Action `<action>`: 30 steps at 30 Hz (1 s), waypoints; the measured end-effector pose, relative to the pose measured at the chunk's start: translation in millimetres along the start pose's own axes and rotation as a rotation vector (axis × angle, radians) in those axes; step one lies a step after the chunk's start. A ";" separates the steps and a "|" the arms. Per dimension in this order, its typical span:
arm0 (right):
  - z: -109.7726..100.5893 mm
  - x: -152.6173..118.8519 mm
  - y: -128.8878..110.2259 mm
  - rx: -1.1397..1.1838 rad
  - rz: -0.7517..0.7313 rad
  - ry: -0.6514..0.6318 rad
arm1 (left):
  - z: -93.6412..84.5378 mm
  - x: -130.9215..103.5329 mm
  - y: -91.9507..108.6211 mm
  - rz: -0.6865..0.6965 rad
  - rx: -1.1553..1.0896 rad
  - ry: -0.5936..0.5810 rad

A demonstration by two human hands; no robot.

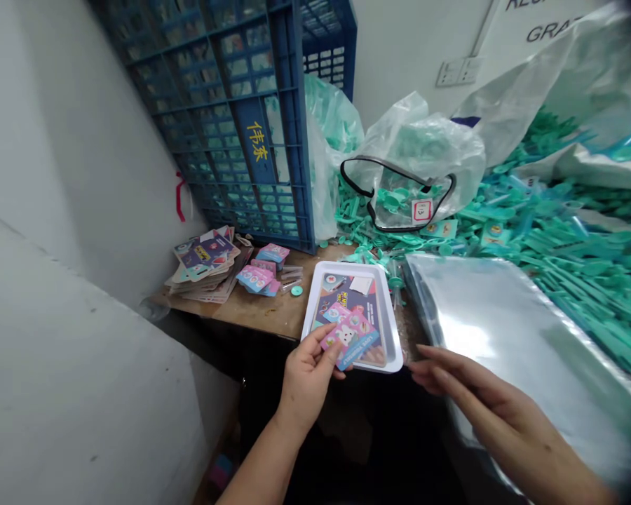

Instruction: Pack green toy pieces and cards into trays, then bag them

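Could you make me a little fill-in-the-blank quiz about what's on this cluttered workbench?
1. The left hand holds a small pink printed card over the shallow ____ plastic tray.
2. The tall plastic crate leaning at the wall is ____.
3. The right hand rests by a stack of clear ____ bags.

Missing words: white; blue; plastic

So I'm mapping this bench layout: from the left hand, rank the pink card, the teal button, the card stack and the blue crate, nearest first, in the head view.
From the left hand:
1. Pink card, held in its fingers over the white tray.
2. Teal button, on the bench beyond.
3. Card stack, far left.
4. Blue crate, leaning at the back.
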State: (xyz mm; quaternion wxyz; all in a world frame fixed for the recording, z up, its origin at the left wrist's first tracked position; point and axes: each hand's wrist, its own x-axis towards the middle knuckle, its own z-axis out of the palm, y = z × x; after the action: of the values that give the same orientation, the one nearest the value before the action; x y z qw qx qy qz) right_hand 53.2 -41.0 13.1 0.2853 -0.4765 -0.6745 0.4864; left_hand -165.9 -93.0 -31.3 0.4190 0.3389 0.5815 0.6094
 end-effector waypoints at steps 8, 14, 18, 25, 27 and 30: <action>-34.1 -4.3 20.9 -0.028 0.210 0.252 | -25.1 26.2 8.1 0.158 0.272 0.275; -42.3 2.8 34.5 0.061 0.317 0.262 | -20.3 64.1 9.1 0.356 0.577 0.199; -45.5 5.3 37.4 0.097 0.339 0.239 | -26.5 57.3 5.8 0.441 0.647 0.197; -46.5 5.1 34.2 0.065 0.330 0.247 | -26.2 20.5 -8.3 0.712 0.894 -0.107; -45.6 4.9 33.9 0.051 0.306 0.275 | -20.2 16.0 -8.7 0.740 0.897 -0.117; -44.5 4.8 34.3 0.030 0.286 0.294 | -13.2 11.8 -7.5 0.741 0.900 -0.136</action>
State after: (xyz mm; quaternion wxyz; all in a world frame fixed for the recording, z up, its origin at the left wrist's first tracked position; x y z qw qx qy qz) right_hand 101.6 -17.1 -3.0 0.3155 -0.6290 -0.5438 0.4572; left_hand -181.8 -88.1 -40.8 0.0293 0.7025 0.5977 0.3851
